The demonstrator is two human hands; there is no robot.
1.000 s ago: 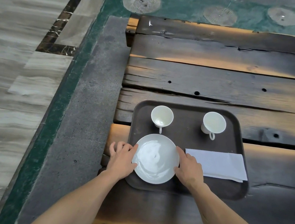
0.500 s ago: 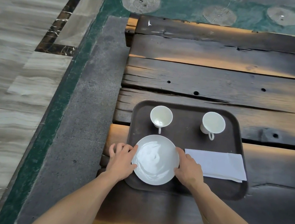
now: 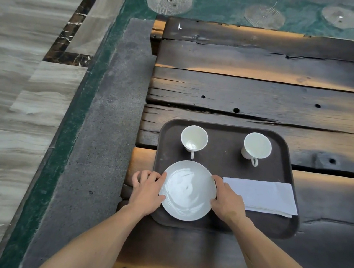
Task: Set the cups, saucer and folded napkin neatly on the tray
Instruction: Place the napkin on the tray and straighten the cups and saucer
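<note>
A dark brown tray [image 3: 224,149] lies on the wooden table. On its near left part rests a white saucer [image 3: 188,190]. My left hand [image 3: 146,189] grips the saucer's left rim and my right hand [image 3: 226,200] grips its right rim. Two white cups stand upright at the tray's far side: the left cup [image 3: 194,139] and the right cup [image 3: 256,146], both with handles toward me. A folded white napkin [image 3: 260,195] lies flat on the tray's near right part, just right of my right hand.
The dark plank table [image 3: 267,96] stretches away and to the right, with its left edge just left of the tray. Beyond that edge are a grey stone strip [image 3: 104,123] and pale marble floor [image 3: 7,87]. A green pool with round stones [image 3: 169,0] lies at the far end.
Almost nothing differs. Both hands stay on the saucer's rim, and the cups, napkin and tray keep their places.
</note>
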